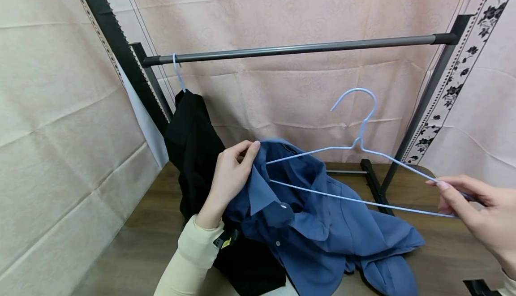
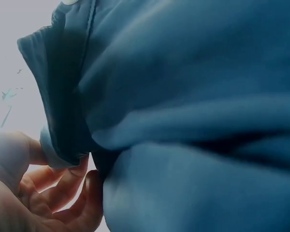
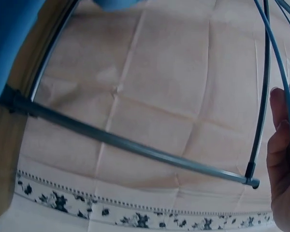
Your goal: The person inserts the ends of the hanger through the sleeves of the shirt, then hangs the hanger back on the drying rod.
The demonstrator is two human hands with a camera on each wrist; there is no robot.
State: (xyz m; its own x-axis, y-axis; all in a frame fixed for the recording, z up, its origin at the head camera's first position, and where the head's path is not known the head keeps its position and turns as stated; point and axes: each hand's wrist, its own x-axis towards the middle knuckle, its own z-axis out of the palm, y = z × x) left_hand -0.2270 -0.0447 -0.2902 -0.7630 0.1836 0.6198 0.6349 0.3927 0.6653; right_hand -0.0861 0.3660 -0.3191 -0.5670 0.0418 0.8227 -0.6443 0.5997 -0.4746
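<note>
A blue button-up shirt [image 1: 322, 224] hangs from my left hand [image 1: 231, 177], which pinches its collar between thumb and fingers. The left wrist view shows that hand [image 2: 53, 193] at the edge of the shirt [image 2: 183, 87]. My right hand [image 1: 471, 204] grips one end of a light blue wire hanger [image 1: 387, 155]. The hanger's other end lies inside the shirt's neck opening, and its hook points up, away from any rail. In the right wrist view, the fingers [image 3: 282, 145] curl by the hanger wire [image 3: 282, 63].
A dark clothes rack's rail [image 1: 306, 47] runs across the back. A black garment [image 1: 193, 143] hangs at its left end on another blue hanger [image 1: 178, 73]. More black cloth [image 1: 250, 264] lies under the shirt on the wooden tabletop [image 1: 137, 238]. Pale pink cloth [image 1: 258, 14] covers the back.
</note>
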